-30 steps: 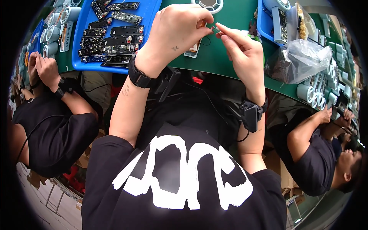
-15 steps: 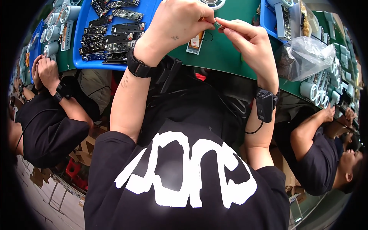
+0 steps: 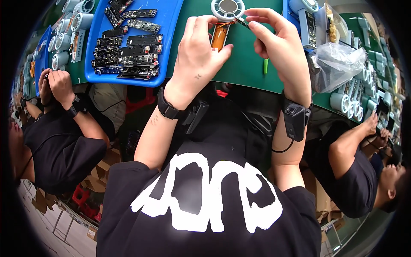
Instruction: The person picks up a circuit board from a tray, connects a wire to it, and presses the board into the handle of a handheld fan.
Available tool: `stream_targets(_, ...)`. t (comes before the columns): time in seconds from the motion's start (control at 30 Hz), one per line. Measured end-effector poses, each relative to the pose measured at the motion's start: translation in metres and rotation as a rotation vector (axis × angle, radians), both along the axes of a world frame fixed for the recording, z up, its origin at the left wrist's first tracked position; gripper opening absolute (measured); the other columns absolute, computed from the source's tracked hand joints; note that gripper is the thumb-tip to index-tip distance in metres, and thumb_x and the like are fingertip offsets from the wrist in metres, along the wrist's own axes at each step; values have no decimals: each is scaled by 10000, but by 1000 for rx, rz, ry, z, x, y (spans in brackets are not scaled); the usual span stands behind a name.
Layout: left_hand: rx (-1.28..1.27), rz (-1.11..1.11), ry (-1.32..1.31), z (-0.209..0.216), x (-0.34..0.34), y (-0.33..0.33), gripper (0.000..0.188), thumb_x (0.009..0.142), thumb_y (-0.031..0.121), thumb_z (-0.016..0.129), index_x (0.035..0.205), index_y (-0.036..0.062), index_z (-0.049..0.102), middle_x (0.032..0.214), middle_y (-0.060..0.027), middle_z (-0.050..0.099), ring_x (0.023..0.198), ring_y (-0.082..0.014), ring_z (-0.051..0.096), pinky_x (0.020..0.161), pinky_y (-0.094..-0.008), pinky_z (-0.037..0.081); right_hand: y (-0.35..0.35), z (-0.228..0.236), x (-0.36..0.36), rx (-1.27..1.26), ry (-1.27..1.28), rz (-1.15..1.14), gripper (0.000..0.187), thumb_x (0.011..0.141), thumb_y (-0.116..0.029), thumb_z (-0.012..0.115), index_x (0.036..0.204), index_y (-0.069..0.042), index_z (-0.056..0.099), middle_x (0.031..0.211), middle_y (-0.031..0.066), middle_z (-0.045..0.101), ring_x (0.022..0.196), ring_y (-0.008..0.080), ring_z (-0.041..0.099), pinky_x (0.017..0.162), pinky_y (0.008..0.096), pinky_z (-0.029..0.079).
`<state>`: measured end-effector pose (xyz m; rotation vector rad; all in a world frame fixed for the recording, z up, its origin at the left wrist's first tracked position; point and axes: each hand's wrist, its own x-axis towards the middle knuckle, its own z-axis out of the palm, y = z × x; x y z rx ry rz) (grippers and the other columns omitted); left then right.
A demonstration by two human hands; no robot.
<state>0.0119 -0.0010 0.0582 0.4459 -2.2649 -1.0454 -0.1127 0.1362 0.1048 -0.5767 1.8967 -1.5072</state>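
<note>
On the worktop (image 3: 246,64), left hand (image 3: 197,53) loosely spread over the fan (image 3: 228,7), right hand (image 3: 280,40) pinching a tiny part (image 3: 242,22), I'm likely fitting it, needing gentle aim next.

Lit brightly over green tabletop (image 3: 248,71); glinting on clear plastic bag (image 3: 338,64); nearly washed out at white shirt print (image 3: 217,203). Curved toward rim, blackened at corners, softened at far sides.

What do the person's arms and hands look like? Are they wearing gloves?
No gloves! Both hands, the left hand and right hand, are bare. The black sleeves are short. Each wrist has a black strap and a black box; the right box has a round lens and a thin black cable. Small dark marks dot the left hand and forearm.
</note>
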Motion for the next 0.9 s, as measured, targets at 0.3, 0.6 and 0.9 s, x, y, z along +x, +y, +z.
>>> stream_targets(0.3, -29, 24, 59, -10, -7, -5, 209, 829, 54, 755, 1026, 21, 697, 971, -135, 681, 786, -286, 699, 695, -348, 576, -2, 2, 5, -16, -25, -53, 248, 1005, -138, 627, 1225, -36, 675, 932, -17, 660, 617, 20, 516, 510, 174, 342)
stream_targets(0.6, -147, 15, 128, -9, -11, -16, 141, 844, 56, 747, 983, 42, 726, 904, -91, 698, 740, -263, 701, 656, -330, 572, 5, -8, 11, -36, -78, -87, 226, 1015, -148, 617, 1203, -40, 682, 875, -27, 639, 620, 26, 513, 520, 178, 361)
stream_targets(0.9, -419, -120, 107, -5, -6, -29, 133, 846, 82, 782, 970, 35, 772, 871, -82, 715, 719, -180, 713, 632, -273, 554, 2, -22, 20, -83, -87, -170, 211, 1021, -148, 610, 1182, -30, 679, 882, -26, 642, 628, 26, 515, 539, 180, 389)
